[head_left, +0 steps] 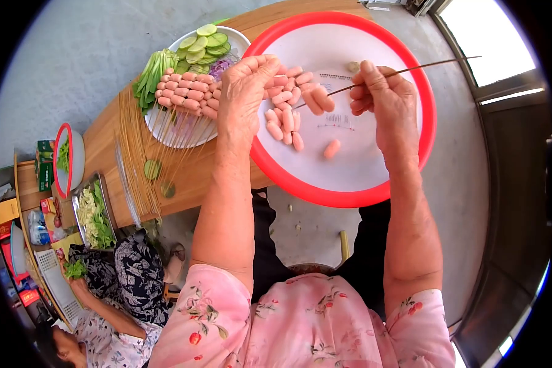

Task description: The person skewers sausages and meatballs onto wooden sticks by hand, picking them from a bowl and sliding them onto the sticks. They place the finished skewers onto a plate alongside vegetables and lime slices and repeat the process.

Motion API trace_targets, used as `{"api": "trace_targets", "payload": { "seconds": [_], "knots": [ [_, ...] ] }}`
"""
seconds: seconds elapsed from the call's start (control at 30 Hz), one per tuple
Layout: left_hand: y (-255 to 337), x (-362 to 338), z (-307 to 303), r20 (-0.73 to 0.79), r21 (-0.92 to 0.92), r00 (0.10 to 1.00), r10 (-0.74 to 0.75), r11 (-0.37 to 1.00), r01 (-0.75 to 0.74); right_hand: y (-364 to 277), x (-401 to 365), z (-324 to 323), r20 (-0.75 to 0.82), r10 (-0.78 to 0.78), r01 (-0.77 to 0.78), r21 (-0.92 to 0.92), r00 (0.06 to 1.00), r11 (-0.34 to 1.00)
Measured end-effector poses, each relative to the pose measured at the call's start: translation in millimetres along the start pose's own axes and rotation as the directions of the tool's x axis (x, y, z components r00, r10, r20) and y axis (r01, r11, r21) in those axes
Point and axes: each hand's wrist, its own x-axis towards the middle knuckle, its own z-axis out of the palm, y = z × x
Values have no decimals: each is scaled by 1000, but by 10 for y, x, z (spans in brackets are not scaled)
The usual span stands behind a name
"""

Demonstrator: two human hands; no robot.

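In my right hand [383, 92] a thin skewer [438, 63] is pinched between thumb and fingers, its long end pointing to the upper right. Small pink sausages [319, 100] sit on the skewer near its other end, above a white basin with a red rim [428, 116]. My left hand [245, 89] is closed at the basin's left side, with a small sausage [273, 92] at its fingertips; the fingers partly hide it. Loose sausages [283, 126] lie in a heap in the basin, and a single sausage [332, 149] lies apart from them.
Left of the basin, a white plate [242, 42] bears skewered sausages, cucumber slices [203, 46] and greens [154, 75]. Bare skewers [135, 165] lie on the wooden table [98, 132]. A metal tray [110, 211] holds chopped vegetables. Another person [119, 306] sits at lower left holding greens.
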Motion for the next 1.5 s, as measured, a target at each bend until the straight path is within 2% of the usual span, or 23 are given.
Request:
{"api": "trace_targets", "payload": {
  "seconds": [0.07, 0.13, 0.3, 0.4, 0.47, 0.7, 1.0, 1.07, 1.1, 1.17, 1.2, 1.27, 1.3, 1.33, 1.4, 1.43, 1.5],
  "knots": [
    [34, -20, 25, 23, -9, 999, -33, 999, 33, 109, 8, 43, 28, 9, -9, 3, 1000, 1000],
    [77, -46, 34, 50, -11, 997, -57, 998, 57, 158, -29, 97, 75, -64, 73, -136, 995, 988],
    [119, -82, 31, 106, -62, 990, -96, 993, 103, 188, -84, 197, 128, -79, 106, -222, 989, 969],
    [74, -52, 35, 76, -58, 994, -75, 995, 79, 232, -95, 249, 152, -137, 173, -259, 979, 950],
    [51, -31, 54, 7, -40, 1000, 6, 999, -6, 237, -104, 276, 152, -146, 185, -290, 978, 939],
    [78, -53, 55, 15, -76, 1000, -6, 997, 7, 354, -83, 324, 174, -189, 235, -306, 967, 923],
    [87, -54, 37, 20, -54, 1000, -2, 999, 3, 366, -95, 335, 224, -141, 218, -371, 964, 903],
    [109, -66, 31, 28, -40, 996, -88, 995, 89, 353, -91, 328, 159, -98, 140, -281, 982, 949],
    [112, -70, 29, 33, -40, 996, -81, 996, 83, 334, -69, 314, 156, -105, 146, -280, 982, 949],
    [89, -67, 10, 17, -114, 999, -41, 993, 43, 290, 5, 253, 15, -44, 45, -100, 999, 994],
    [43, -47, -13, 18, -115, 999, -30, 993, 32, 258, 31, 209, 16, -55, 56, -98, 998, 994],
    [-36, 4, -57, -141, -60, 990, 20, 998, -28, 163, 56, 98, -42, -71, 76, 150, 997, 986],
    [-46, 17, -41, -214, -61, 977, -5, 998, -8, 105, 56, 58, -51, -65, 74, 182, 997, 981],
    [-46, 10, -38, -215, -62, 977, 10, 998, -24, 83, 67, 23, -47, -80, 88, 185, 996, 979],
    [61, -64, 4, -135, -238, 962, -237, 950, 201, 83, 95, -28, -38, -66, 75, 315, 997, 946],
    [30, -52, 18, -79, -302, 978, -192, 940, 160, 83, 101, -42, -20, -62, 65, 331, 998, 942],
    [47, -55, 55, -43, -334, 980, -196, 927, 170, 72, 94, -39, -14, -88, 87, 341, 996, 936]
  ]
}}
